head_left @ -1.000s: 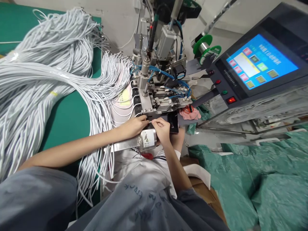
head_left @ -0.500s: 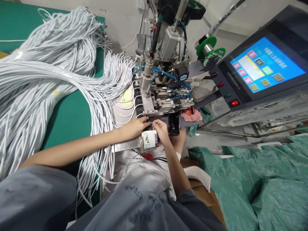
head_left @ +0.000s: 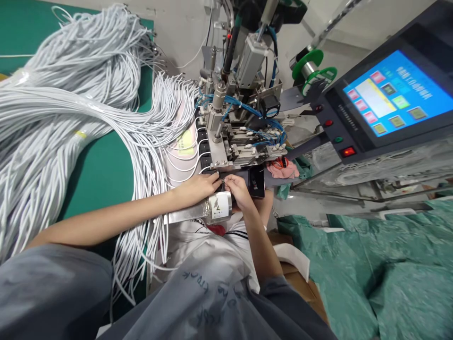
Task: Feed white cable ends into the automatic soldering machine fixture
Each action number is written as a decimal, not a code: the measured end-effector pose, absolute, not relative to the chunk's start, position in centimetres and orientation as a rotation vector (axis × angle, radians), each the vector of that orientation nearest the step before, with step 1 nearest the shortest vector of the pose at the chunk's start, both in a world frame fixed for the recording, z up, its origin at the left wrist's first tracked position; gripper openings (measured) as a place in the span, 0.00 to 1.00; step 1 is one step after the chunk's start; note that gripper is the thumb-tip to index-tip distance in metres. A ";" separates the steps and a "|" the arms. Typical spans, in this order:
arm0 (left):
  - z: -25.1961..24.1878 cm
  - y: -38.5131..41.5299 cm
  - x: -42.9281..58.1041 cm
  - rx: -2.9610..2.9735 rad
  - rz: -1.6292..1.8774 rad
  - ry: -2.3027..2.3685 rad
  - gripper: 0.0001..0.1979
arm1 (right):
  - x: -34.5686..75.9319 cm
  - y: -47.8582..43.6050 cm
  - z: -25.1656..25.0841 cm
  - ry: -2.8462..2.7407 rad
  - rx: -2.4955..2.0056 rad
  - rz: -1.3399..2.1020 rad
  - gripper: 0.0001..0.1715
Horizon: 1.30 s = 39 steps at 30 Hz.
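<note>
My left hand (head_left: 200,187) is closed at the front edge of the machine (head_left: 217,146), beside the nearest white cable (head_left: 203,170); its fingers hide what they grip. Just right of it, my right hand (head_left: 238,188) pinches a tiny piece near my left fingertips, too small to name. Below both hands is a metal container (head_left: 219,208) with a white label, joined to a flat metal strip. Several white cables curve into black blocks (head_left: 204,147) along the machine's left side.
Large bundles of white cables (head_left: 88,61) cover much of the green table (head_left: 95,174). A touchscreen panel (head_left: 399,94) and a green wire spool (head_left: 311,71) stand right. A phone (head_left: 256,182) and pink cloth (head_left: 283,169) lie beside the machine. Green sheeting (head_left: 389,255) spreads at lower right.
My hands stay almost in place, with slight finger movement at the machine's front edge. The view has shifted slightly.
</note>
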<state>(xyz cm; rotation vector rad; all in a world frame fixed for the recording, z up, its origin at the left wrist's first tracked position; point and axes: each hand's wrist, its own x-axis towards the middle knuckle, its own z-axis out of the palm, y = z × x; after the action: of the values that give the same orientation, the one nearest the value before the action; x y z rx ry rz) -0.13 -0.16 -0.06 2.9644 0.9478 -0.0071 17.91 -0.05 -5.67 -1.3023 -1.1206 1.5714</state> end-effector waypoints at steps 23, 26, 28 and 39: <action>0.4 -0.9 0.1 2.930 -0.013 1.100 0.17 | 18.1 0.5 -6.0 -1.321 -1.353 1.460 0.13; 1.1 -0.9 0.0 2.902 -0.029 1.093 0.12 | 18.1 0.4 -6.3 -1.418 -1.320 1.409 0.16; 1.7 -0.9 -0.2 2.865 -0.082 1.143 0.09 | 18.0 0.5 -6.4 -1.469 -1.326 1.352 0.16; 1.9 0.1 -1.4 2.763 -0.081 1.476 0.14 | 16.8 -3.8 -2.2 -1.333 -1.475 0.777 0.14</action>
<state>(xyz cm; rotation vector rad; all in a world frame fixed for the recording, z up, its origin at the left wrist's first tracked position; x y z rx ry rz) -1.42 0.12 1.88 2.7634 1.4764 -0.0813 16.85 -3.83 -2.22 -1.4749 -1.3334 0.7772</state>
